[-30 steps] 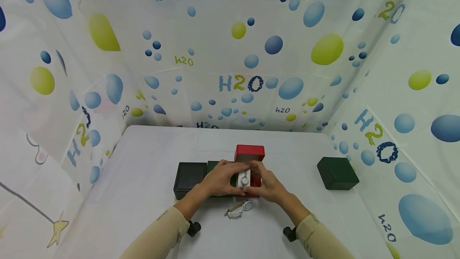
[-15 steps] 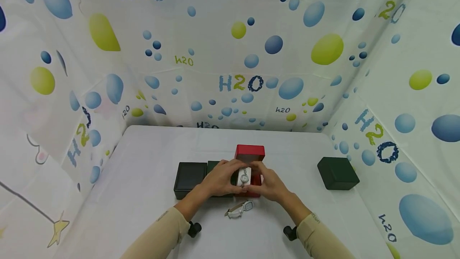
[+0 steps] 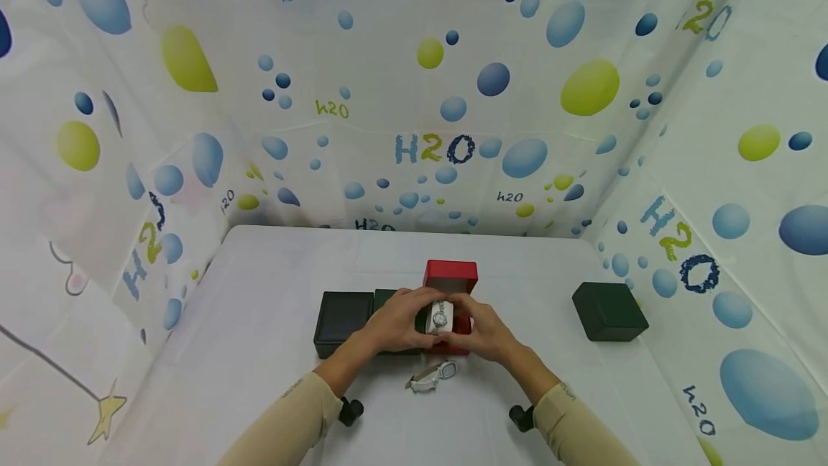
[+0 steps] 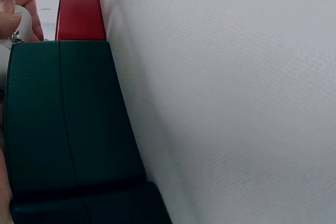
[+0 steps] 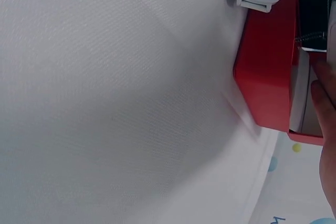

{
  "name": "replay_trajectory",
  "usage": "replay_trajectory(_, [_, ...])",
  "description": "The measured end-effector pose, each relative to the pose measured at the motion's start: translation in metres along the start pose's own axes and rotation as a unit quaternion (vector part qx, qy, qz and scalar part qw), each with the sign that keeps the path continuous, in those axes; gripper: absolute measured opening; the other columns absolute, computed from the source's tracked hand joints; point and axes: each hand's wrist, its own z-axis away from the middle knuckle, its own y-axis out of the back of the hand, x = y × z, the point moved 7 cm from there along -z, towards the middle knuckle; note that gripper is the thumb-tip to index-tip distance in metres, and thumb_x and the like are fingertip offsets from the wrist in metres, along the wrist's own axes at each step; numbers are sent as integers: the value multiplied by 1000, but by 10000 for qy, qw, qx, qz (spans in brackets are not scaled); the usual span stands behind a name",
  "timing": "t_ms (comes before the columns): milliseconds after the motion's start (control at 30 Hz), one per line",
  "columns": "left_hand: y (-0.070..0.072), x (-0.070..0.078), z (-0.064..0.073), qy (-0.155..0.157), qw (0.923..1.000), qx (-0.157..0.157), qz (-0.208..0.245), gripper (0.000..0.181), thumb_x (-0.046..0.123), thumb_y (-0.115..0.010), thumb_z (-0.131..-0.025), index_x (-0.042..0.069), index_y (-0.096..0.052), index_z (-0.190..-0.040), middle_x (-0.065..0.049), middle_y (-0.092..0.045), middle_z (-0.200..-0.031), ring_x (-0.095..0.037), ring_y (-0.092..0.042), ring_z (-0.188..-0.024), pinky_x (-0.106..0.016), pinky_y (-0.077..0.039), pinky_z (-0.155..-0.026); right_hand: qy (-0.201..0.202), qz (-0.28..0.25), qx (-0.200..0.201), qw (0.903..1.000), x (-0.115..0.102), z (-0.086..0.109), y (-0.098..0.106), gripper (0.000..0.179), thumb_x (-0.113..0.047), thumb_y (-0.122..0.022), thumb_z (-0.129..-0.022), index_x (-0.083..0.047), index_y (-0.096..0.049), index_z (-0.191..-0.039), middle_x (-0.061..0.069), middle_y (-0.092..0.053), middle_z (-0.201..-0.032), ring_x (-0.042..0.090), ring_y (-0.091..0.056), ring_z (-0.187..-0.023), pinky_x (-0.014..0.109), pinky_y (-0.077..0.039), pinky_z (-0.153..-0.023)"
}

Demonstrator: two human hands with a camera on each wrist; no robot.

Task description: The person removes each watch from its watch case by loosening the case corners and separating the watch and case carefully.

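A silver wristwatch (image 3: 440, 319) wrapped round a white cushion is held in front of me, over the opened red box (image 3: 451, 273). My left hand (image 3: 402, 322) grips the cushion from the left, and my right hand (image 3: 484, 329) grips it from the right, thumbs meeting along the near edge. Fingers hide much of the cushion and the red box's base. Nearer to me lies a white watch (image 3: 433, 376), its square dial facing up in the right wrist view. The left wrist view shows a bit of the white cushion (image 4: 24, 24) between fingers.
Left of the red box is a dark green box (image 3: 384, 298), partly under my left hand. A black box (image 3: 343, 322) stands beside it. Another dark green box (image 3: 609, 312) sits far to the right. A patterned curtain (image 3: 388, 200) closes off the table's back and sides.
The cushioned watch has shifted slightly away from me, its dial turning up a little between my fingers. My right thumb has slid a bit toward the left one. The boxes and white watch stay put.
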Motion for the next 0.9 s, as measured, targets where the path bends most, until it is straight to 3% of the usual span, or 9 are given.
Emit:
replay_trajectory(400, [0,1,2,40,9998,21,-182,78,54,-86,-82,24,-55,-148,8,-57,-148,-14,-52,-139,-46,-37,-120,209,-169,-29,9996,3,4,3,66,-39,-84,-89,-24,-52,-144,-5,-63,-139,20,-67,-125,45,-56,-102])
replay_trajectory(667, [0,-1,2,130,9999,2,29,76,45,-83,-87,21,-52,-151,5,-55,-153,-18,-49,-143,-48,-39,-120,213,-153,-8,9997,-2,3,2,63,-30,-82,-92,-22,-50,-146,-1,-64,-140,17,-67,-119,44,-58,-99])
replay_trajectory(900, [1,1,1,-49,10000,6,25,75,38,-79,-87,19,-50,-154,4,-54,-155,-17,-52,-142,-48,-38,-121,48,-57,27,10000,-3,2,0,61,-30,-81,-93,-22,-50,-145,-1,-65,-138,16,-66,-116,42,-59,-97])
